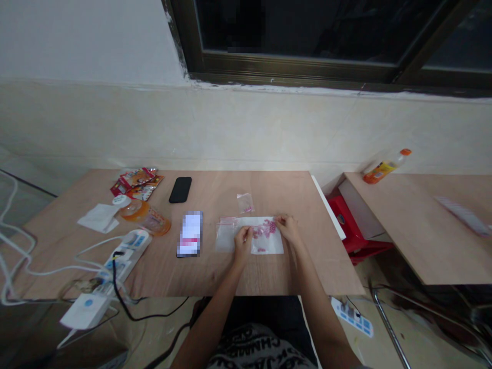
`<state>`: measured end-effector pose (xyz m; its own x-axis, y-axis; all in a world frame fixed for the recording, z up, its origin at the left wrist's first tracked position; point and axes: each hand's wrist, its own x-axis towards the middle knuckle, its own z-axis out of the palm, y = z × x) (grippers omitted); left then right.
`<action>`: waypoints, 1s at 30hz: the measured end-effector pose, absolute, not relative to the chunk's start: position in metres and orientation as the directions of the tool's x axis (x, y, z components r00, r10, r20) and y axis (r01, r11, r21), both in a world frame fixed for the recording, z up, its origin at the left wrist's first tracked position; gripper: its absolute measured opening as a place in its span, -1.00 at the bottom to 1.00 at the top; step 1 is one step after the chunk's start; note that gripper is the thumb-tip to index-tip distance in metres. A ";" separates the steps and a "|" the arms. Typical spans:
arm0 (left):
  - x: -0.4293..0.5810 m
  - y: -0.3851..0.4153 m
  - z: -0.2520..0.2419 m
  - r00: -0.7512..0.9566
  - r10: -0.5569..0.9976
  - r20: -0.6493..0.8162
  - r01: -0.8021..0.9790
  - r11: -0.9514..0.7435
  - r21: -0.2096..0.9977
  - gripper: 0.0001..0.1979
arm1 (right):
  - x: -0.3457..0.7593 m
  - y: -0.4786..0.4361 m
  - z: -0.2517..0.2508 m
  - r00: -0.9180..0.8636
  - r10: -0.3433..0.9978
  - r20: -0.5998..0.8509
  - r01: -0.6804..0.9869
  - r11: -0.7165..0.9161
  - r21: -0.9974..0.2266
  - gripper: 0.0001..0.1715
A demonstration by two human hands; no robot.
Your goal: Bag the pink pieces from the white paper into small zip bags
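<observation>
Small pink beads (pixel 265 229) lie in a loose cluster on a white sheet (pixel 274 248) on the wooden table. My left hand (pixel 243 240) is over the sheet's left part, thumb and fingers pinched together. My right hand (pixel 289 228) is at the sheet's right edge beside the beads, its fingertips also closed. Whatever either pinch holds is too small to make out. A clear zip bag (pixel 226 237) lies flat just left of my left hand. Behind the sheet, a smaller clear bag (pixel 245 203) has a few pink bits at its bottom.
Left of the bags are a lit phone (pixel 189 233), a dark phone (pixel 180 189), an orange-tinted bottle (pixel 146 216) on its side, tissue (pixel 99 218) and snack packets (pixel 137 182). A power strip (pixel 125 256) with cables crosses the left front edge. Another table (pixel 415 215) stands right.
</observation>
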<state>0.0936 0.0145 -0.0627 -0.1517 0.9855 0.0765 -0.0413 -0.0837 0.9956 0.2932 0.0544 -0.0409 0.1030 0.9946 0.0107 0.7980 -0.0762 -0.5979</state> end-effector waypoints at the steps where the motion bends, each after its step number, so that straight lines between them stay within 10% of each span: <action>1: 0.094 0.014 -0.062 -0.152 0.986 0.075 -0.040 -0.082 0.996 -0.68 | 0.291 0.054 -0.041 0.105 0.994 0.001 0.821 -0.086 -0.564 -0.76; 22: 0.094 0.015 -0.063 -0.155 0.986 0.065 -0.038 -0.071 0.997 -0.68 | 0.285 0.052 -0.036 0.129 0.990 -0.050 0.884 -0.138 -0.447 -0.75; 30: 0.094 0.016 -0.065 -0.166 0.984 0.067 -0.043 -0.075 0.996 -0.67 | 0.287 0.055 -0.043 0.135 0.991 0.012 0.676 -0.083 -0.732 -0.70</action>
<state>0.0944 0.0160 -0.0653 -0.1664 0.9838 0.0671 -0.0431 -0.0753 0.9962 0.2868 0.0549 -0.0433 0.1353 0.9907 0.0120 0.6762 -0.0835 -0.7320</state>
